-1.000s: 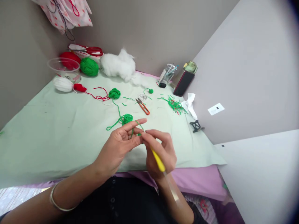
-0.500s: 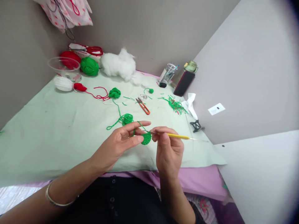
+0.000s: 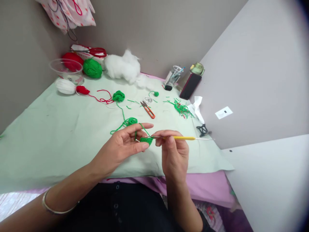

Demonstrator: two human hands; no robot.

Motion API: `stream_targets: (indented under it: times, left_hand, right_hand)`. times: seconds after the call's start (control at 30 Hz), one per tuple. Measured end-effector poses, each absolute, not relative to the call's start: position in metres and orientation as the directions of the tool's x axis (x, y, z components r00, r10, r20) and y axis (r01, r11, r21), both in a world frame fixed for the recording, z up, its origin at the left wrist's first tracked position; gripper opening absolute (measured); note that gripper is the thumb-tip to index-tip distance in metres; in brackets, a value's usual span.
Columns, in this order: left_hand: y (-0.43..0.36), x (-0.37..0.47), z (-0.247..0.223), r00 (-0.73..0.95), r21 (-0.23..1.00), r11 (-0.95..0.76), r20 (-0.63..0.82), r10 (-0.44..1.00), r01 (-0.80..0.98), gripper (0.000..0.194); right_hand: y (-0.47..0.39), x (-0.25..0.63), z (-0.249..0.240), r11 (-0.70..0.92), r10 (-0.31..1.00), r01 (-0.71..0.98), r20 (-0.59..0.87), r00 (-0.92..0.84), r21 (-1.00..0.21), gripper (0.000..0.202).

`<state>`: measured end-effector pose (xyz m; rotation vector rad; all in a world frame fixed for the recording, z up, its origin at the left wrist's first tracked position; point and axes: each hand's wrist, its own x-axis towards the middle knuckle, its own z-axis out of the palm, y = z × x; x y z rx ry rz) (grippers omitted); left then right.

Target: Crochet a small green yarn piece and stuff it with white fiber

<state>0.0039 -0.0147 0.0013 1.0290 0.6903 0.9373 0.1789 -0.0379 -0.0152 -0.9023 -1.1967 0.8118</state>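
Between the thumb and fingers of my left hand (image 3: 125, 141) is a small green crochet piece (image 3: 146, 140), pinched at its edge and partly hidden by the thumb. Green yarn runs up from the piece over my raised left index finger. My right hand (image 3: 175, 151) is closed around a crochet hook (image 3: 183, 138) with a yellow handle, held nearly level. The hook's metal tip meets the top edge of the piece. Just behind my left hand lies a loose coil of green yarn (image 3: 131, 121), with a strand leading back to a green yarn bundle (image 3: 118, 96).
Orange thread snips (image 3: 147, 110) lie beyond my hands. Green and red yarn scraps (image 3: 182, 109) and a phone (image 3: 190, 86) are at the right. White stuffing (image 3: 123, 67), a green yarn ball (image 3: 92, 68) and a clear plastic tub (image 3: 66, 71) stand along the back left.
The crochet piece has tilted, showing a narrower band, and moved slightly left with my left hand. The hook has turned closer to level; both hands keep their hold.
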Motion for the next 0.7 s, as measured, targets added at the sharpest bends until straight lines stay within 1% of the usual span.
stream_targets:
  times: [0.1,0.2,0.27,0.33,0.4,0.47,0.53,0.6,0.63,0.67,0.7]
  left_hand:
    - [-0.014,0.004,0.001,0.448,0.927,0.205,-0.045,0.893,-0.315,0.036]
    - [-0.014,0.004,-0.001,0.428,0.934,0.185,-0.038,0.903,-0.306,0.036]
    - [-0.014,0.002,-0.002,0.415,0.941,0.164,-0.028,0.909,-0.296,0.036]
    - [-0.015,0.001,-0.002,0.401,0.954,0.136,-0.018,0.916,-0.268,0.035]
    - [-0.017,0.002,-0.002,0.370,0.971,0.101,-0.014,0.929,-0.217,0.033]
    - [-0.020,0.005,-0.001,0.316,0.982,0.067,-0.008,0.949,-0.177,0.033]
    - [-0.022,0.010,0.001,0.273,0.975,0.080,-0.021,0.962,-0.208,0.038]
    - [-0.023,0.014,0.003,0.295,0.925,0.194,-0.095,0.951,-0.328,0.046]
    - [-0.023,0.015,0.004,0.341,0.873,0.289,-0.153,0.927,-0.394,0.048]
    - [-0.022,0.015,0.005,0.395,0.807,0.386,-0.209,0.895,-0.447,0.048]
    - [-0.021,0.015,0.006,0.441,0.740,0.467,-0.255,0.861,-0.484,0.045]
  right_hand:
    - [-0.036,0.177,-0.014,0.424,0.890,-0.094,0.395,0.230,-0.901,0.021]
    - [-0.036,0.177,-0.013,0.416,0.899,-0.141,0.383,0.210,-0.899,0.021]
    - [-0.040,0.178,-0.011,0.433,0.891,-0.088,0.411,0.193,-0.897,0.021]
    - [-0.045,0.179,-0.011,0.484,0.855,0.071,0.488,0.175,-0.872,0.021]
    - [-0.050,0.179,-0.012,0.572,0.776,0.272,0.618,0.124,-0.774,0.023]
    - [-0.054,0.178,-0.016,0.648,0.682,0.446,0.731,0.021,-0.617,0.026]
    - [-0.055,0.176,-0.022,0.673,0.598,0.592,0.797,-0.083,-0.443,0.030]
    - [-0.055,0.174,-0.027,0.643,0.532,0.709,0.835,-0.142,-0.289,0.039]
    - [-0.054,0.173,-0.029,0.627,0.500,0.740,0.854,-0.145,-0.242,0.043]
    - [-0.053,0.172,-0.029,0.627,0.481,0.742,0.867,-0.128,-0.239,0.044]
    - [-0.053,0.172,-0.027,0.625,0.490,0.722,0.869,-0.069,-0.296,0.042]
